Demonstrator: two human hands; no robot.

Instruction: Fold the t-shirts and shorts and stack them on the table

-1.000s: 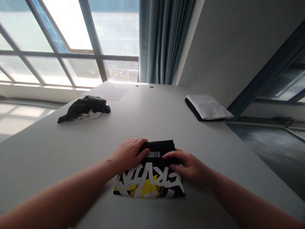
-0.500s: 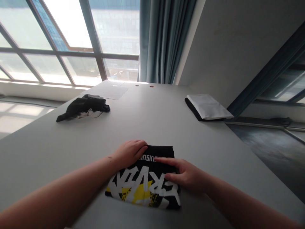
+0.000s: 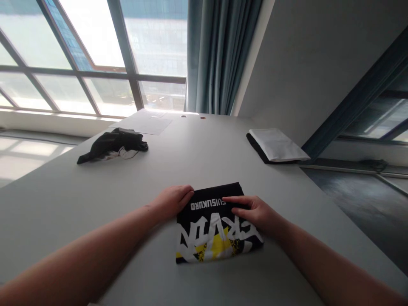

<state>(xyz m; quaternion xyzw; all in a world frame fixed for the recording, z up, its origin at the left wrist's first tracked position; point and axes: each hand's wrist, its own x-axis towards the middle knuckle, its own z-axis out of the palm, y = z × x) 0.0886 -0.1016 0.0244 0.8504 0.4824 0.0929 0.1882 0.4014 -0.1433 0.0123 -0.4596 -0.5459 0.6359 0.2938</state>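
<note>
- A rumpled dark garment (image 3: 116, 142) with a pale patch lies at far left on a white desk (image 3: 191, 165), just in front of white paper (image 3: 146, 123).
- The person's left hand (image 3: 175, 199) rests at the upper left corner of a folded black cloth, fingers together; whether its grip pinches the fabric cannot be told.
- The folded black cloth (image 3: 212, 225) sits front and centre, a flat, compact block, slightly askew, its top edge climbing rightward. Small, blocky white lettering, seemingly upside down, runs above bold, brush-style white characters over splashes of yellow speckled with black.
- The right hand (image 3: 256, 212) reaches over the cloth's right side, its grip spread, index finger across the small lettering.
- A white-topped folded bundle (image 3: 277, 145), black beneath, lies at far right.
</note>
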